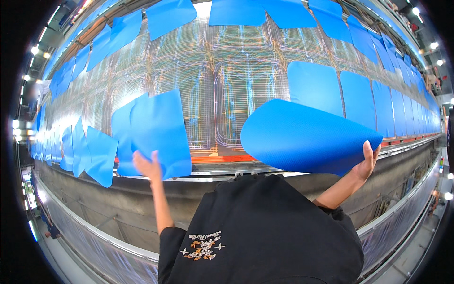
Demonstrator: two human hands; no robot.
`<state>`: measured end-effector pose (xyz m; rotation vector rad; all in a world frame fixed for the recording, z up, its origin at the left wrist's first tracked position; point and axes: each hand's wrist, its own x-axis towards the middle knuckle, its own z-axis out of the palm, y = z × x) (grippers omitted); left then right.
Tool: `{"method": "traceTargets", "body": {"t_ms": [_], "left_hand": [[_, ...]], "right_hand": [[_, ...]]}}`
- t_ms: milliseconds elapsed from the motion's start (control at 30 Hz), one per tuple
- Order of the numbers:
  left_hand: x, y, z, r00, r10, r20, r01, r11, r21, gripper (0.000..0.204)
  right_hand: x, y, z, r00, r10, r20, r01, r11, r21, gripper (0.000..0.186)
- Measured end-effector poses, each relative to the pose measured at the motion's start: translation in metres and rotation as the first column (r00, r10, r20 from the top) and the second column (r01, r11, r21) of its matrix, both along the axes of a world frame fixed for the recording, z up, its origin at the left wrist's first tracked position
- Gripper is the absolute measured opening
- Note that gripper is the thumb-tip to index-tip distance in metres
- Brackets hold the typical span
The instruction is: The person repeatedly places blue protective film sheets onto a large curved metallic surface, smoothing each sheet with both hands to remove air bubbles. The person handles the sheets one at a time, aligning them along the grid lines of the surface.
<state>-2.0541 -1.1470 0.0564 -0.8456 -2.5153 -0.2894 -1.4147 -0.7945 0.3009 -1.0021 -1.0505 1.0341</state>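
Observation:
My right hand pinches one corner of a blue textured fabric panel. The panel is lifted and curls over, its rounded end reaching left across the patterned surface. Fingers apart, my left hand is over the lower part of a blue panel at the near edge; I cannot tell whether it presses on it. Another blue panel lies partly under that one. Between my hands shows a bare patch with coloured outlines.
Further blue panels run in a row to the right, and loose ones lie overlapped at the left. More panels line the far side. A metal rail with a red strip borders the near edge. Behind me runs another long rail.

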Motion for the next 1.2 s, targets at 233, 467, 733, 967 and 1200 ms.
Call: {"method": "traceTargets", "body": {"t_ms": [233,467,733,967,1200], "left_hand": [[0.246,0.198,0.088,-0.709,-0.386,0.591,-0.141,0.898,0.418,0.065],[0.205,0.284,0.121,-0.589,-0.592,0.550,-0.249,0.780,0.574,0.047],[0.106,0.421,0.199,0.047,-0.852,0.522,-0.210,0.502,0.839,0.035],[0.110,0.369,0.174,0.209,-0.704,0.679,-0.057,0.684,0.727,0.036],[0.132,0.261,-0.014,0.118,-0.414,0.903,-0.103,0.899,0.426,0.023]], "right_hand": [[-0.022,-0.001,0.024,0.961,0.128,0.247,-0.149,0.986,0.069,0.038],[-0.090,0.067,0.010,0.947,-0.216,0.239,0.229,0.973,-0.025,0.048],[-0.173,0.250,-0.049,0.947,0.320,-0.009,-0.317,0.936,-0.152,0.029],[-0.169,0.228,-0.084,0.964,0.247,0.095,-0.223,0.951,-0.212,0.023],[-0.157,0.155,-0.242,0.803,0.460,0.379,-0.204,0.810,-0.549,0.014]]}}
